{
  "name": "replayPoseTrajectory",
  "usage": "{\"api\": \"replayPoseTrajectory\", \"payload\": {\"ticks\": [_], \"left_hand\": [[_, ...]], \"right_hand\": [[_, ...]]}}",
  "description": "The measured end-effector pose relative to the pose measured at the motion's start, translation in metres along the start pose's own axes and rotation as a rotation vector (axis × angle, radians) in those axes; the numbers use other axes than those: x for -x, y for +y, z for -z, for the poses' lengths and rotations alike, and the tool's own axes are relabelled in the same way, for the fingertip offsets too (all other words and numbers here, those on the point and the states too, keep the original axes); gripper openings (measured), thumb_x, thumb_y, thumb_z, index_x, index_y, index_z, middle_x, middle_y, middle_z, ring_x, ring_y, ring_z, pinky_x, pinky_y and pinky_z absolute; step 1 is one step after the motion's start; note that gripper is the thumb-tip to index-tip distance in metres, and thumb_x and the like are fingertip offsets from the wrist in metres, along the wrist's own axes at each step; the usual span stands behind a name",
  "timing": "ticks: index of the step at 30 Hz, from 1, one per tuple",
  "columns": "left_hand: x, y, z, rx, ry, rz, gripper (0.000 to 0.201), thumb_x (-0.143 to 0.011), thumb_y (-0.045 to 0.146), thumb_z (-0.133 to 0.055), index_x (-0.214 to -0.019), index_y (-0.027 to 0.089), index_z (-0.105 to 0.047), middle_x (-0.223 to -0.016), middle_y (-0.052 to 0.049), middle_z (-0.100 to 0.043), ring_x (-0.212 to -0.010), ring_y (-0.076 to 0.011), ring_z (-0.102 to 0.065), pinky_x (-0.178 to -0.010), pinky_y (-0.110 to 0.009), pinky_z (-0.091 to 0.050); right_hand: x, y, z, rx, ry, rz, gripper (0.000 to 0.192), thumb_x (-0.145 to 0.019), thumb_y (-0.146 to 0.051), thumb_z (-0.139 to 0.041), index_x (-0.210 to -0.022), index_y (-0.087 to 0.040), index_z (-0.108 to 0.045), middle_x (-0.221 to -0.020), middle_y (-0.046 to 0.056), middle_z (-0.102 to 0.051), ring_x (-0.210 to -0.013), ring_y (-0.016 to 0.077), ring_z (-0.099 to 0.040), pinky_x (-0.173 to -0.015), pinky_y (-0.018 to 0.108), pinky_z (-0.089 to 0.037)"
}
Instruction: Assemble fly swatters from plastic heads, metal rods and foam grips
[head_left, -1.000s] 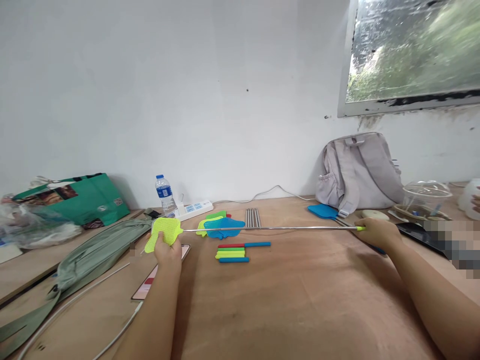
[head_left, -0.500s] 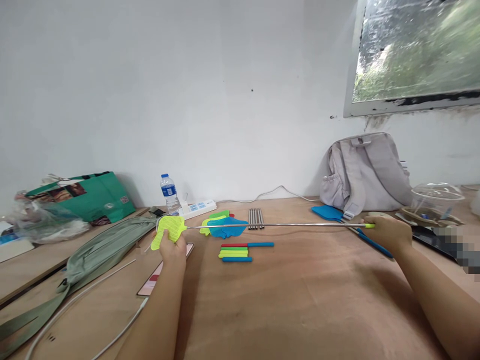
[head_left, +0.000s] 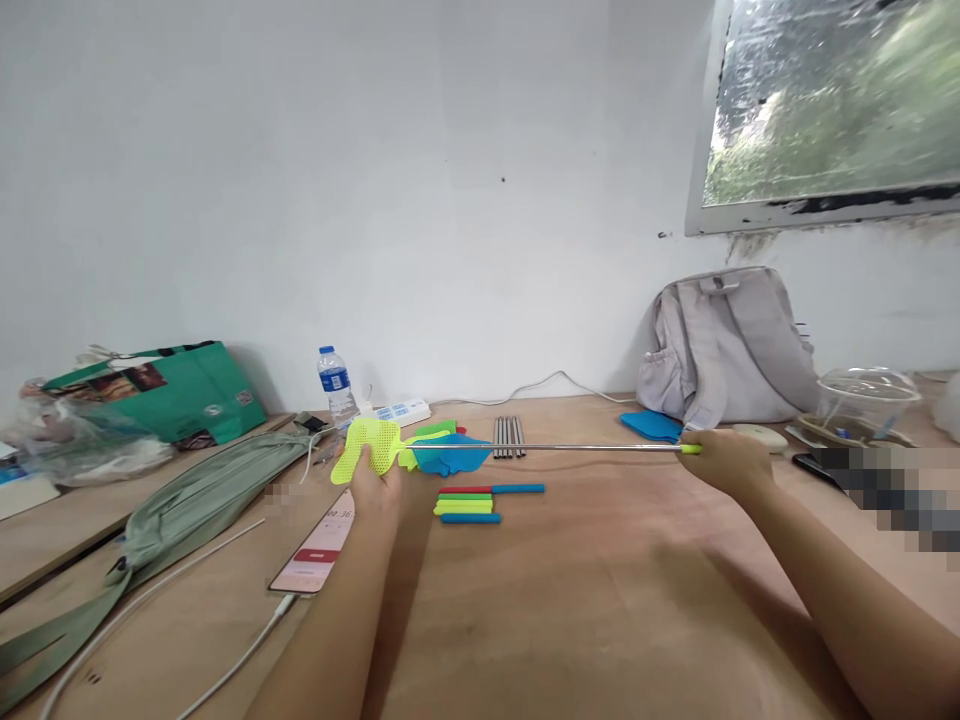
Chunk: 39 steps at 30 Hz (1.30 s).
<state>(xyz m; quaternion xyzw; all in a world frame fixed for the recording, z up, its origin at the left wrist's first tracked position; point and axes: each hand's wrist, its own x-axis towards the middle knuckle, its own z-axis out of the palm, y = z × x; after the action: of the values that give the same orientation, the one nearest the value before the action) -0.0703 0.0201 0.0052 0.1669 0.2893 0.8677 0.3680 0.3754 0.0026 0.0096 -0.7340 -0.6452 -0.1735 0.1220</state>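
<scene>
Yellow swatter point(head_left: 547, 447): long axis left-right, head point(head_left: 379, 440) pointing left.

The yellow swatter head point(head_left: 380, 442) is perforated, matt plastic. The rod point(head_left: 592, 447) is smooth, glossy metal. The surface point(head_left: 525, 620) is matt wood; the backpack point(head_left: 742, 345) is cloth.

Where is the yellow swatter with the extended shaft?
In the head view, the yellow swatter stretches across the middle from the left hand to the right hand, its shaft crossing in front of the metal rods.
</scene>
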Motion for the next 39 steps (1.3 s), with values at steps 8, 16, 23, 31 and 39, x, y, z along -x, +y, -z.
{"api": "replayPoseTrajectory", "payload": {"ticks": [8, 16, 23, 31, 39], "left_hand": [[-0.004, 0.005, 0.004, 0.052, 0.057, 0.052, 0.029, -0.083, 0.019, -0.041, -0.11, 0.013, -0.05, -0.111, -0.009, -0.056, -0.101, -0.0146, -0.053, -0.084, -0.028, -0.047], [0.032, -0.004, -0.028, 0.123, 0.06, 0.124, 0.026, -0.084, 0.013, -0.039, -0.105, 0.015, -0.053, -0.114, -0.007, -0.056, -0.104, -0.0143, -0.052, -0.084, -0.025, -0.046], [0.077, -0.04, -0.046, 0.144, 0.038, 0.191, 0.029, -0.083, 0.01, -0.041, -0.107, 0.02, -0.051, -0.114, -0.003, -0.056, -0.104, -0.0137, -0.052, -0.088, -0.027, -0.044], [0.091, -0.031, -0.051, 0.171, 0.004, 0.161, 0.029, -0.084, 0.01, -0.039, -0.106, 0.025, -0.05, -0.113, 0.0, -0.057, -0.103, -0.0112, -0.053, -0.086, -0.024, -0.045], [0.14, -0.039, -0.066, 0.058, -0.137, 0.144, 0.037, -0.081, 0.015, -0.047, -0.114, 0.032, -0.044, -0.113, 0.002, -0.056, -0.101, -0.0128, -0.054, -0.085, -0.027, -0.046]], "right_hand": [[0.003, -0.01, 0.008, -0.003, 0.038, -0.051, 0.027, -0.071, -0.037, -0.04, -0.075, -0.027, -0.065, -0.07, 0.004, -0.064, -0.068, 0.0223, -0.057, -0.047, 0.025, -0.025], [0.0, -0.02, 0.024, -0.052, -0.175, 0.149, 0.024, -0.07, -0.032, -0.04, -0.059, -0.024, -0.06, -0.069, 0.003, -0.061, -0.065, 0.0192, -0.055, -0.048, 0.025, -0.027], [0.021, -0.07, 0.038, -0.061, -0.157, 0.165, 0.026, -0.072, -0.031, -0.039, -0.069, -0.022, -0.063, -0.069, 0.006, -0.061, -0.066, 0.0197, -0.056, -0.051, 0.025, -0.028], [0.038, -0.095, 0.04, -0.148, -0.121, 0.09, 0.022, -0.071, -0.027, -0.042, -0.067, -0.022, -0.063, -0.07, 0.005, -0.063, -0.067, 0.0193, -0.056, -0.05, 0.024, -0.024], [0.056, -0.12, 0.038, -0.393, -0.131, 0.214, 0.021, -0.076, -0.026, -0.042, -0.066, -0.021, -0.06, -0.066, 0.003, -0.061, -0.063, 0.0152, -0.052, -0.05, 0.024, -0.02]]}}
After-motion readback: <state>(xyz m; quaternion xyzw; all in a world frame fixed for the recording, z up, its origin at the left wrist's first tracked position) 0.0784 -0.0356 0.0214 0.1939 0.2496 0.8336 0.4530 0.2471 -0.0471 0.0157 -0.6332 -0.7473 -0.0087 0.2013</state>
